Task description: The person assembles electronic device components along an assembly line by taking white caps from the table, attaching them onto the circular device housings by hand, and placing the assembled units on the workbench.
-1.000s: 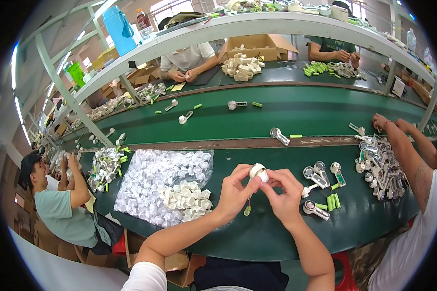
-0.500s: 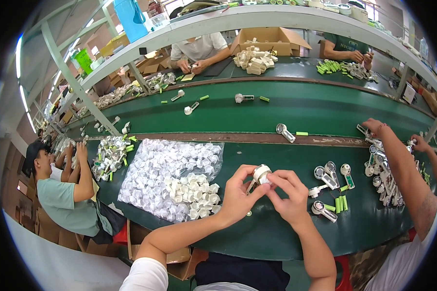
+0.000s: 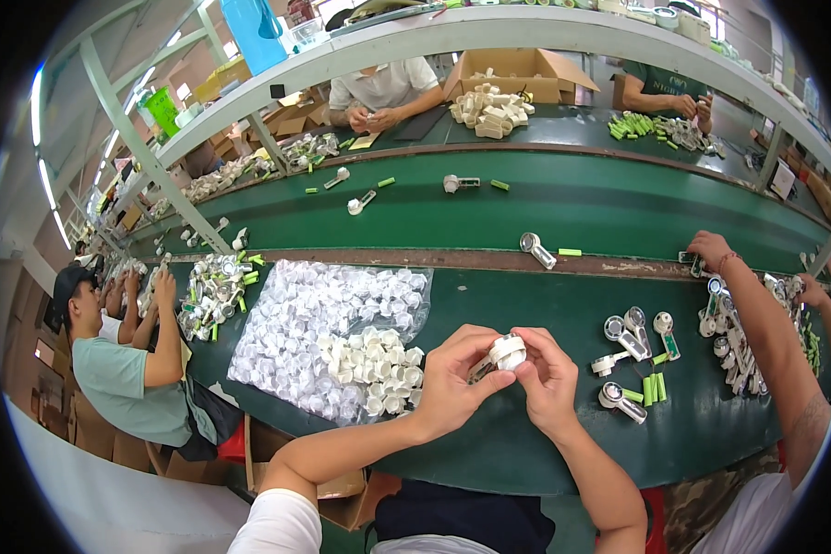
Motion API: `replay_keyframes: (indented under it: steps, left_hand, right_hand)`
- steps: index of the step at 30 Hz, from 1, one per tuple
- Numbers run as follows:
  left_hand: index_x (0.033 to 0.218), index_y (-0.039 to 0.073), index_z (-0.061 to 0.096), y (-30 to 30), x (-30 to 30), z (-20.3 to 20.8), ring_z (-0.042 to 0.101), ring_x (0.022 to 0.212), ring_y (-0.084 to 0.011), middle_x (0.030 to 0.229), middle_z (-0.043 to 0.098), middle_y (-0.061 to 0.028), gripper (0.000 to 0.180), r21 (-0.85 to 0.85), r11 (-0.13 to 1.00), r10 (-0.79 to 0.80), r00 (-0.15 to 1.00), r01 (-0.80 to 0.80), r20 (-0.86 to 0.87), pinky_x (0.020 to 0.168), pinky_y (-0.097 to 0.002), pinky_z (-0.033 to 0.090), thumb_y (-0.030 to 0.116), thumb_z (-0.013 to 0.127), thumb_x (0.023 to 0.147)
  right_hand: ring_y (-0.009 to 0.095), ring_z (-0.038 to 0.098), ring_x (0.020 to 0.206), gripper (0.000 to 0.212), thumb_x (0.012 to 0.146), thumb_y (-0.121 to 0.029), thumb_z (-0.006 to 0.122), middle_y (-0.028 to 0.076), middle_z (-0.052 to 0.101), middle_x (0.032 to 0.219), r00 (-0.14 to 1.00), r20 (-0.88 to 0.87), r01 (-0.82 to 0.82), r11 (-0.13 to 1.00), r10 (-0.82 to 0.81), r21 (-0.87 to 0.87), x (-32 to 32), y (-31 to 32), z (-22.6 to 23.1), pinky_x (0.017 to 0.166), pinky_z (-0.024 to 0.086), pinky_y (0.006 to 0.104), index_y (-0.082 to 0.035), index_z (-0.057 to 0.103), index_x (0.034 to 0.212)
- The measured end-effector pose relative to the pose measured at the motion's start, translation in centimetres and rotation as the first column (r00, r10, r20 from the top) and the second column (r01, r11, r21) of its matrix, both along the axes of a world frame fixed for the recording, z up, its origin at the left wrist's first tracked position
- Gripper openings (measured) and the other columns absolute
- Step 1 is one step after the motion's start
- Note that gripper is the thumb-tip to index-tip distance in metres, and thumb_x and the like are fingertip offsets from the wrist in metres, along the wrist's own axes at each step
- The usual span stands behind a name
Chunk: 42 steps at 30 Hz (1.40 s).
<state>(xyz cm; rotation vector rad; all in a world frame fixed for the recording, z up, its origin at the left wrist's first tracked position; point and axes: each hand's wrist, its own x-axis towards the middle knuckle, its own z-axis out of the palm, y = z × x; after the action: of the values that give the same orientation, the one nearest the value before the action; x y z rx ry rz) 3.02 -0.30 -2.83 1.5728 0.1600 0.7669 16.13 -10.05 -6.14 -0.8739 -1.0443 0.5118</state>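
Both of my hands meet in front of me, above the near side of the green table (image 3: 452, 452). Between them is a small white round-headed device (image 3: 508, 352), its head tilted up. My left hand (image 3: 460, 377) is wrapped round the handle side and covers most of it. My right hand (image 3: 548, 380) grips the head from the other side, thumb on its front. Left of my hands lies a clear plastic bag of white cup-shaped caps (image 3: 291, 319), with a pile of creamier caps (image 3: 383, 367) on its near corner. To the right are several similar devices (image 3: 621, 400) and green cylindrical cells (image 3: 654, 388).
A green conveyor belt (image 3: 415, 222) runs across beyond the table, carrying scattered devices and green cells. A co-worker's arm (image 3: 766, 323) reaches in at right over a heap of devices (image 3: 739, 360). At left sits another person (image 3: 125, 369). Overhead crosses a white shelf (image 3: 489, 37).
The device's head has turned to face up and toward me. My right hand's fingers have moved from its front round to its side. The belt's items have shifted slightly left.
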Motion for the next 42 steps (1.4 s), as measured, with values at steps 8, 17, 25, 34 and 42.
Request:
replay_keyframes:
  steps: [8,17,25,34,42]
  left_hand:
    - [0.104,-0.001,0.066,6.0,5.9,-0.3,0.061,0.095,-0.0140,0.099,0.064,-0.0063,0.026,0.113,0.920,0.392,0.895,-0.376,-0.211,0.079,-0.0302,0.052,0.011,0.076,0.083]
    - [0.129,-0.002,0.057,22.9,14.5,-3.8,0.065,0.103,-0.0389,0.108,0.068,-0.0228,0.070,0.489,0.790,0.598,0.640,-0.370,-0.482,0.094,-0.0440,0.050,0.046,0.074,0.080]
    - [0.118,0.005,0.065,13.6,21.2,-6.6,0.059,0.106,-0.0400,0.116,0.057,-0.0252,0.059,0.651,0.754,0.538,0.652,-0.088,-0.535,0.094,-0.0437,0.049,0.047,0.074,0.078]
    - [0.101,-0.002,0.058,18.2,22.6,-7.9,0.061,0.106,-0.0435,0.119,0.056,-0.0247,0.034,0.642,0.694,0.675,0.605,-0.326,-0.422,0.090,-0.0480,0.052,0.013,0.075,0.077]
    - [0.126,-0.005,0.052,16.4,19.4,-4.0,0.065,0.100,-0.0285,0.115,0.064,-0.0155,0.045,-0.131,0.945,0.219,0.879,-0.298,-0.423,0.077,-0.0373,0.056,-0.003,0.063,0.083]
  right_hand:
    - [0.020,0.060,0.109,0.038,0.096,-0.004,0.059,0.015,0.058,0.126,0.910,-0.258,0.275,0.938,-0.324,-0.211,-0.2,2.9,-1.2,0.092,0.050,0.0301,0.008,0.052,0.131]
    - [0.035,0.053,0.115,0.050,0.079,-0.006,0.070,0.014,0.055,0.129,0.665,0.721,-0.010,0.967,0.196,-0.254,-3.7,2.2,-4.2,0.100,0.044,0.0429,-0.006,0.058,0.127]
    - [0.027,0.049,0.117,0.037,0.086,-0.020,0.068,0.006,0.049,0.135,0.351,0.900,0.012,0.959,0.260,-0.282,-5.6,1.3,-5.4,0.097,0.044,0.0396,-0.010,0.061,0.121]
    - [0.026,0.051,0.115,0.037,0.084,-0.022,0.070,0.005,0.053,0.129,0.391,0.905,0.021,0.982,0.165,-0.188,-7.9,1.6,-6.0,0.094,0.046,0.0363,-0.010,0.060,0.117]
    - [0.031,0.058,0.104,0.035,0.086,-0.006,0.060,0.013,0.057,0.112,0.495,0.797,-0.037,0.925,0.345,-0.378,-5.7,1.3,-6.3,0.083,0.052,0.0427,-0.007,0.059,0.121]
